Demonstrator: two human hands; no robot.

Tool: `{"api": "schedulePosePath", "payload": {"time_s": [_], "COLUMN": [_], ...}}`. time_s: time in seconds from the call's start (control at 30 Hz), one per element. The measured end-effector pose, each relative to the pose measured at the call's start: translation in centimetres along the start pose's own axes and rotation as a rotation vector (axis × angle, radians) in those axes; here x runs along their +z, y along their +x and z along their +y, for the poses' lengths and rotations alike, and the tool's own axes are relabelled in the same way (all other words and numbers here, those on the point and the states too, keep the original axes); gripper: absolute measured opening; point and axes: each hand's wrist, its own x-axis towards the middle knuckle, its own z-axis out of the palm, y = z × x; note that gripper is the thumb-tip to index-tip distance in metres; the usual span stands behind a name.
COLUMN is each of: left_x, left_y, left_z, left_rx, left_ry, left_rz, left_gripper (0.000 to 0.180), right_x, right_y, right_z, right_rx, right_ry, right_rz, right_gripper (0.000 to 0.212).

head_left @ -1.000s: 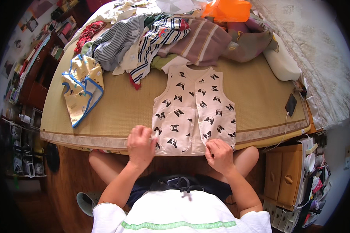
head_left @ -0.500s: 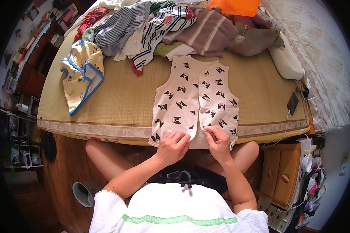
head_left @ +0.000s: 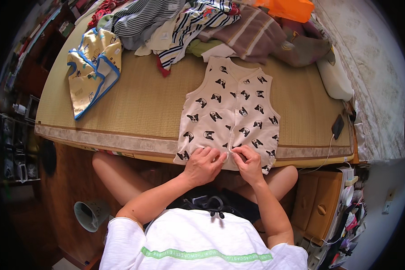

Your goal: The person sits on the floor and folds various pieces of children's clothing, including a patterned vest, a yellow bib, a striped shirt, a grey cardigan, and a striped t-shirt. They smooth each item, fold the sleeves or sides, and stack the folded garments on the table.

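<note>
Now that my left hand [head_left: 204, 165] has moved in to the front opening of the vest [head_left: 227, 108], the flaps nearly meet; I judge the handling is now centred on that opening. My left hand and right hand [head_left: 248, 164]: both pinched on the flaps' lower corners, just beside each other. Garment: cream, sleeveless, black-and-white dog-face print, flat across the near edge of the mat [head_left: 135, 94], hem overhanging.

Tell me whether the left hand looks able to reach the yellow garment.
Probably yes: only the flat vest and mat seem to lie between the left hand and yellow garment, though the hand would have to leave the vest.
</note>
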Motion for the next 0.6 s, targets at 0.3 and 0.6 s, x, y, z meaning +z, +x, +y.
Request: {"api": "schedulePosePath", "payload": {"time_s": [0.3, 0.6], "left_x": [0.6, 0.6], "left_y": [-0.4, -0.6], "left_z": [-0.4, -0.7], "left_rx": [0.003, 0.002], "left_ry": [-0.055, -0.059], "left_rz": [0.049, 0.047], "left_gripper": [0.037, 0.034], "right_x": [-0.3, 1.4], "right_y": [0.7, -0.8], "right_z": [0.3, 0.3], "right_rx": [0.122, -0.175], "right_ry": [-0.053, -0.221], "right_rz": [-0.096, 0.091], "right_gripper": [0.01, 0.017]}}
